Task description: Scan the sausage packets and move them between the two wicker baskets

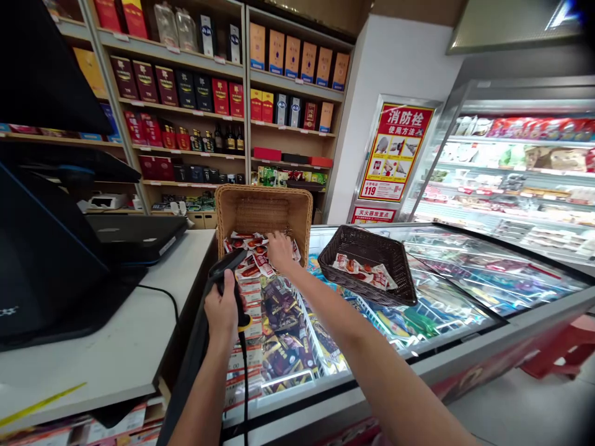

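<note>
My left hand is wrapped around the handle of a black barcode scanner, its cord hanging down. The scanner's head points toward a tan wicker basket that is tipped with its opening facing me. Inside lie several red-and-white snack packets. My right hand reaches into this basket, fingers curled down onto the packets; its fingertips are partly hidden. To the right, a dark brown wicker basket holds several similar packets.
Both baskets rest on a glass-topped freezer with packaged goods inside. At left stands a white counter with a black checkout terminal. Shelves of boxes and bottles line the back. A red stool stands at right.
</note>
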`<state>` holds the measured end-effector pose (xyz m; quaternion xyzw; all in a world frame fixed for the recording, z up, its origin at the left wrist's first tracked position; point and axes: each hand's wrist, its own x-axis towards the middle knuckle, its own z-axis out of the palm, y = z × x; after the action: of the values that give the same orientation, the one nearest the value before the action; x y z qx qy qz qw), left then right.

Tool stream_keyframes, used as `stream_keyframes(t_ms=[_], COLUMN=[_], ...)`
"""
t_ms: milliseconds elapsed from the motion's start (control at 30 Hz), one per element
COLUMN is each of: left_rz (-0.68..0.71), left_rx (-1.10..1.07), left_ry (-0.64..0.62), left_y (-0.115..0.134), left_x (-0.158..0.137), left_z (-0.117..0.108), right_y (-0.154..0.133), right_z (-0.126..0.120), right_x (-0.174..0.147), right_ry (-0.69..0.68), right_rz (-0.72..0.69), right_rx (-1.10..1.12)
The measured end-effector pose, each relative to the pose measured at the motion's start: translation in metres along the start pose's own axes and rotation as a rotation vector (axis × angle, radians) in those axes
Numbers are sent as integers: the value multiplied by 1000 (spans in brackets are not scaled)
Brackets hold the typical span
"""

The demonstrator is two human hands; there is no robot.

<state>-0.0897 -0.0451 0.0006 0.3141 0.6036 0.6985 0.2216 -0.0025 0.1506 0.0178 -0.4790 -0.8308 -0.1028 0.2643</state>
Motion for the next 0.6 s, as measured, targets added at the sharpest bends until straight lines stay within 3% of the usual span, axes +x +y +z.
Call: stream_keyframes(t_ms=[133,267,400,600], left_rz=[-29,-42,-16,-2], left_rx=[32,-4,-15,-59], left_ry=[-16,-50,-72,-146], left_y=[-3,-6,-9,-10], left_x=[0,0,0,-1], left_z=[-1,1,5,10], right_y=[-16,1,43,94], right_z=[9,5,0,7], right_x=[24,4,-43,-123], right_ry=[-152,-130,64,533], right_rz=[-72,-146,-258,-523], right_rx=[-78,-90,32,206])
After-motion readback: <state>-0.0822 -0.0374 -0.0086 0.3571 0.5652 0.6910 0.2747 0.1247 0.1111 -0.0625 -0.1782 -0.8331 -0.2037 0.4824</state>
